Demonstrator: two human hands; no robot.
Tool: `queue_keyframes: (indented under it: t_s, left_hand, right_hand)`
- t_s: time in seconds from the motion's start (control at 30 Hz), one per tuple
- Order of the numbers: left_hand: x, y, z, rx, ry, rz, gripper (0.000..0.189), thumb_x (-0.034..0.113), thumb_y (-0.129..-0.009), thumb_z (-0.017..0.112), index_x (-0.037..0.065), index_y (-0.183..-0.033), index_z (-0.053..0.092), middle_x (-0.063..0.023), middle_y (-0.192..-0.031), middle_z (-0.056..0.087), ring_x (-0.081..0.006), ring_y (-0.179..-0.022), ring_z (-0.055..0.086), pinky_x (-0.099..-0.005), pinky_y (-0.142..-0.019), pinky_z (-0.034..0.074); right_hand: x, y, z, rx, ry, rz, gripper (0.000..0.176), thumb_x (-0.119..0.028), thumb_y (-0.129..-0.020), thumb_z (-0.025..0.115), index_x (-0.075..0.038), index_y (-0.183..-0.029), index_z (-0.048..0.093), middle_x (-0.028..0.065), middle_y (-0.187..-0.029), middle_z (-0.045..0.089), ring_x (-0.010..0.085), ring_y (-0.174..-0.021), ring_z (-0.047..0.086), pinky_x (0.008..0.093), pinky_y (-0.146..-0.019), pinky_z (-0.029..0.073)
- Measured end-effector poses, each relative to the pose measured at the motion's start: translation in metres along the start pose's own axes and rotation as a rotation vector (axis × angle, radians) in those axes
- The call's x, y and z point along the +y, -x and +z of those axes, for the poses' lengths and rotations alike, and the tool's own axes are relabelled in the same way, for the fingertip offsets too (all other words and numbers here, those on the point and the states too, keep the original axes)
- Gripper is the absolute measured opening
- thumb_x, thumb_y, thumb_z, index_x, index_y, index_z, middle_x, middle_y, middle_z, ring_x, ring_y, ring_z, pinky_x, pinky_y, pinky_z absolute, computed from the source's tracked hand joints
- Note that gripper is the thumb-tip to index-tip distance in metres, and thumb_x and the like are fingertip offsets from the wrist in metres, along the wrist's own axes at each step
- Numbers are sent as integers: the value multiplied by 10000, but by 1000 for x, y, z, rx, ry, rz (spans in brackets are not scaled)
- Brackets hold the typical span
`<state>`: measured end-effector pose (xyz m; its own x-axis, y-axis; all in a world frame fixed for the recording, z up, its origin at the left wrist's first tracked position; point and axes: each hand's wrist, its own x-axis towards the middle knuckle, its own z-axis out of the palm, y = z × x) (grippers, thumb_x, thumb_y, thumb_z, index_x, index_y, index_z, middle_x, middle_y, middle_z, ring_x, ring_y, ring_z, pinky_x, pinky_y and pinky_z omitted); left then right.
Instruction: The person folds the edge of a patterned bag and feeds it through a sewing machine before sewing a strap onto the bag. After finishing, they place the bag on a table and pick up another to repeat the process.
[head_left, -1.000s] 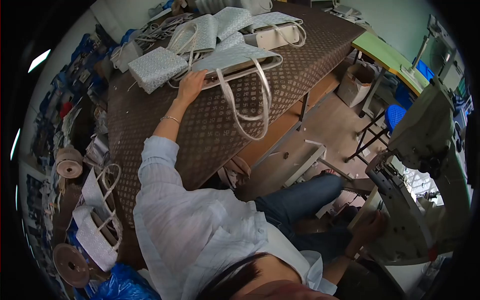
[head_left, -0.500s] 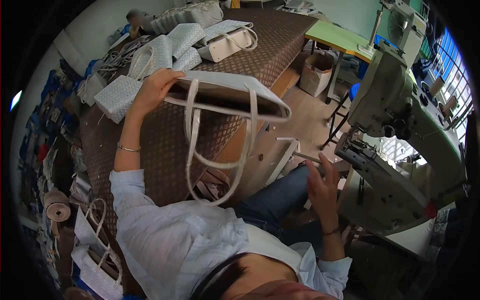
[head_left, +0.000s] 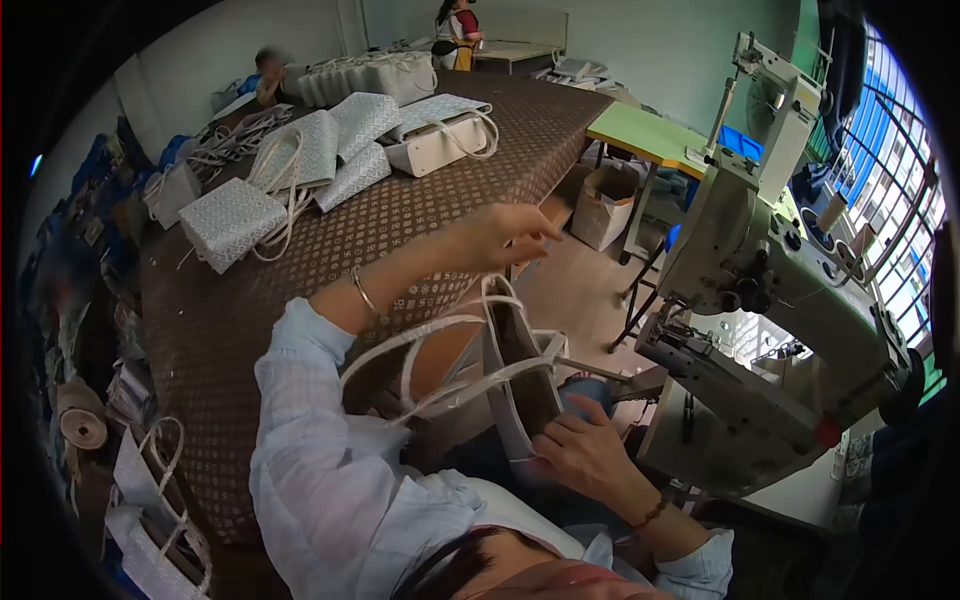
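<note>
A white handbag [head_left: 512, 425] with its mouth facing up and two long pale handles [head_left: 440, 392] is over my lap. My right hand [head_left: 590, 450] is closed on the bag's near rim, thumb and fingers pinching the edge. Above the bag's far end, my left hand [head_left: 508, 238] hovers with loosely bent fingers apart and nothing in them. The handles loop out to the left, below my left forearm. Part of the bag's lower side is hidden behind my right hand.
On the brown patterned table [head_left: 430, 225] lie several silver-white bags [head_left: 235, 220]. A sewing machine [head_left: 750, 250] stands close on my right. Beyond it are a green-topped table [head_left: 645, 135] and a cardboard box [head_left: 606, 205]. Two people are at the back.
The bag has come down from over the table edge to my lap and turned. My left hand has let go of it and moved right; my right hand has taken its rim.
</note>
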<state>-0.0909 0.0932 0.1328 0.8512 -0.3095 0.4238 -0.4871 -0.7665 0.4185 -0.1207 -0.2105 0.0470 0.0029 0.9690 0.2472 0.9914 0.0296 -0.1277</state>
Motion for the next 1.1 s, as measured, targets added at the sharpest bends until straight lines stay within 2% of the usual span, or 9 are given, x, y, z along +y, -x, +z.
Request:
queue_keyframes:
  t_s: [0.07,0.13,0.3,0.43,0.53,0.73,0.83,0.93,1.1]
  left_hand:
    - [48,8,29,-56,112,211,303,255,-879,600,24,-1075,589,-132,-965,603,-268,-868,615,-344,-749,500]
    - [79,29,55,-251,151,123,432,355,-848,632,18,-1103,542,-146,-1017,584,-290,-928,594,-363,-802,476]
    - [39,72,132,40,149,116,679,490,-732,715,31,-1172,477,-168,-1086,543,-318,-1037,525,-389,-879,411]
    - [35,77,166,294,89,212,730,439,-676,781,42,-1199,460,-154,-1052,556,-286,-955,559,-352,-810,439]
    - [32,70,175,314,347,10,734,360,-618,837,47,-1180,482,-128,-990,570,-246,-865,574,-325,-744,454]
    - [14,39,149,363,377,122,609,271,-606,840,59,-1099,552,-59,-761,579,-152,-648,564,-279,-599,447]
    - [9,28,118,137,350,175,524,251,-626,826,66,-1054,587,-32,-707,593,-90,-610,555,-227,-562,424]
    - [17,15,83,-181,388,-126,454,240,-641,815,58,-1015,635,-47,-880,622,-98,-739,576,-237,-637,448]
    - [-23,20,107,-85,763,-202,297,228,-727,782,77,-927,623,58,-691,548,-21,-617,466,-194,-537,345]
  right_hand:
    - [17,-14,9,55,7,19,149,-217,-710,695,-116,-771,603,46,-902,594,197,-984,550,374,-963,367]
    - [29,-26,17,99,-1,26,157,-222,-713,692,-118,-777,593,54,-879,596,206,-941,555,380,-952,372]
    - [42,-30,19,282,23,79,305,-203,-722,682,-72,-962,547,103,-959,580,254,-965,548,400,-857,403]
    - [47,-17,-4,114,-234,142,417,-129,-700,714,-53,-1066,529,137,-1111,542,320,-1037,530,409,-918,390]
    - [57,-11,-9,56,-372,101,438,-97,-711,728,-41,-1091,516,148,-1134,526,335,-1043,534,394,-868,441]
    - [74,-12,-20,176,-497,264,270,-121,-768,698,-30,-980,557,121,-935,592,312,-946,583,373,-756,474]
    - [84,-23,-12,308,-348,170,220,-156,-763,718,-36,-896,591,93,-841,609,298,-853,601,357,-705,476]
    - [92,-38,13,499,-285,33,229,-197,-761,732,-38,-870,608,70,-788,601,192,-705,586,295,-620,451]
    - [59,-58,68,688,-1077,660,182,-170,-807,708,-30,-873,611,29,-719,575,81,-646,495,234,-597,406]
